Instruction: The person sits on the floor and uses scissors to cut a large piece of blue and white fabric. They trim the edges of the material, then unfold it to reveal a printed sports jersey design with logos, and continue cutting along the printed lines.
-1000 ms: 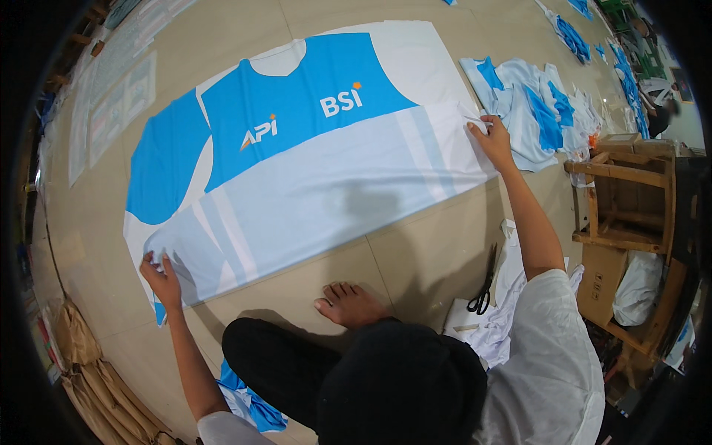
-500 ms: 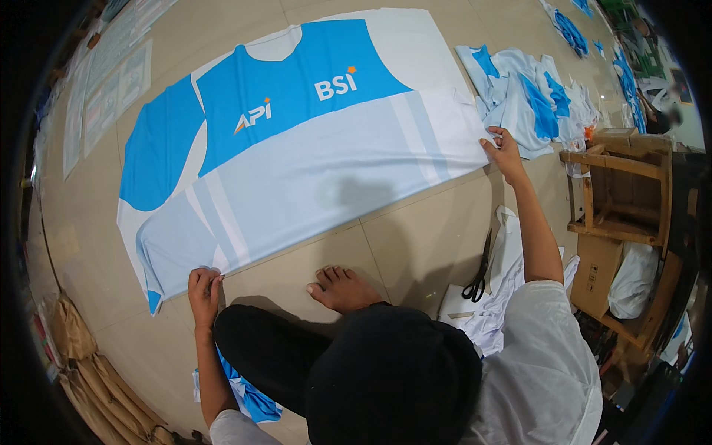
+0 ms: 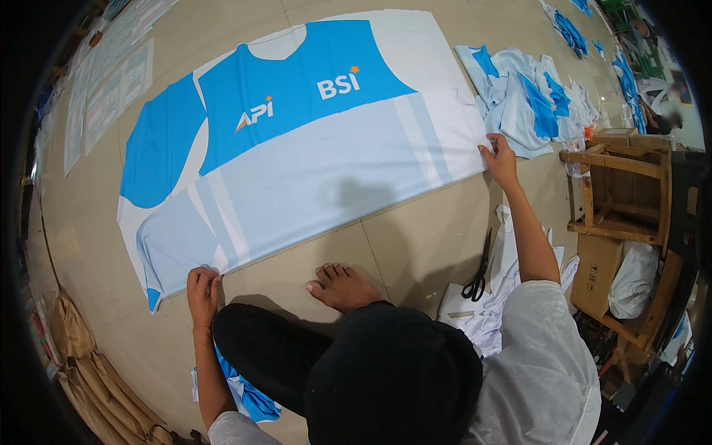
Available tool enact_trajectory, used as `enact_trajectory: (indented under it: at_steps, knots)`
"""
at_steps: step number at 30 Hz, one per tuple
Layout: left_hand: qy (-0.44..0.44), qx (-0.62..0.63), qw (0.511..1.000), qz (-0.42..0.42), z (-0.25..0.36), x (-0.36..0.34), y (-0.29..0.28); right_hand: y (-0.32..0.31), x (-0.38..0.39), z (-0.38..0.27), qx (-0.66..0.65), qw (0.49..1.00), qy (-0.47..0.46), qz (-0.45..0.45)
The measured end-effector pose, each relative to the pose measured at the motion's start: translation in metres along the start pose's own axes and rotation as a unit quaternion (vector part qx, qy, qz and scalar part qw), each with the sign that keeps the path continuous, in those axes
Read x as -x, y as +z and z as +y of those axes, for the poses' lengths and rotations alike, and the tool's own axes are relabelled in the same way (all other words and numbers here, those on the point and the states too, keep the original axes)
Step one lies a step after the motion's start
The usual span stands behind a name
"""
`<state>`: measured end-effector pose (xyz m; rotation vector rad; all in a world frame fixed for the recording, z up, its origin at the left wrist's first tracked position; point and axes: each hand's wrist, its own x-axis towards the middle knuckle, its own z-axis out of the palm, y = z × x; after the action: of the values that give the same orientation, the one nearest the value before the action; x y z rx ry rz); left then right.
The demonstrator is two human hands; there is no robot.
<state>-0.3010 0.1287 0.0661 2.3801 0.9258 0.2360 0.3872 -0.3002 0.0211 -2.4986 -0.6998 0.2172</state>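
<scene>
A printed sportswear fabric (image 3: pixel 319 170) lies spread on the tiled floor, with bright blue upper panels, a pale blue lower band, white edges and striped sides. My left hand (image 3: pixel 204 293) pinches its near edge at the lower left, just right of the folded-looking corner. My right hand (image 3: pixel 498 157) grips the right end of that edge between thumb and fingers. Black scissors (image 3: pixel 478 278) lie below my right hand, on white fabric pieces (image 3: pixel 497 334) beside my forearm. My bare foot (image 3: pixel 341 285) rests close to the fabric's near edge.
Crumpled blue and white fabrics (image 3: pixel 512 96) lie at the right, beside a wooden stool (image 3: pixel 619 163) and a cardboard box (image 3: pixel 597 271). Printed sheets (image 3: pixel 115 96) lie at the upper left. Brown paper (image 3: pixel 93 378) is heaped at the lower left; more fabric (image 3: pixel 252 400) lies beside my leg.
My left hand has moved rightward along the near edge from the left corner. My right hand has shifted slightly right along the fabric's end. The whole view has shifted a little.
</scene>
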Motion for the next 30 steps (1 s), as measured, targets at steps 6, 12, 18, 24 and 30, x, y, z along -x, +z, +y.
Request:
enact_trajectory:
  at_steps: [6, 12, 18, 24, 30]
  knots:
    - [0.027, 0.004, 1.000, -0.010, 0.009, -0.009, -0.007, -0.003, 0.007, -0.001, -0.042, 0.999, 0.017, 0.004]
    - [0.016, -0.027, 0.999, 0.037, 0.005, -0.051, -0.014, -0.002, 0.003, 0.003, -0.028, 1.000, -0.003, 0.008]
    - [-0.053, -0.062, 0.993, 0.081, -0.015, -0.103, -0.010, 0.003, 0.003, 0.003, -0.080, 0.997, 0.019, -0.008]
    - [-0.087, -0.035, 0.990, 0.104, -0.029, -0.155, 0.000, 0.005, 0.004, 0.005, -0.113, 0.993, 0.029, 0.016]
    - [-0.082, -0.068, 0.987, 0.117, -0.063, -0.177, 0.003, 0.006, 0.002, 0.006, -0.165, 0.985, 0.042, 0.017]
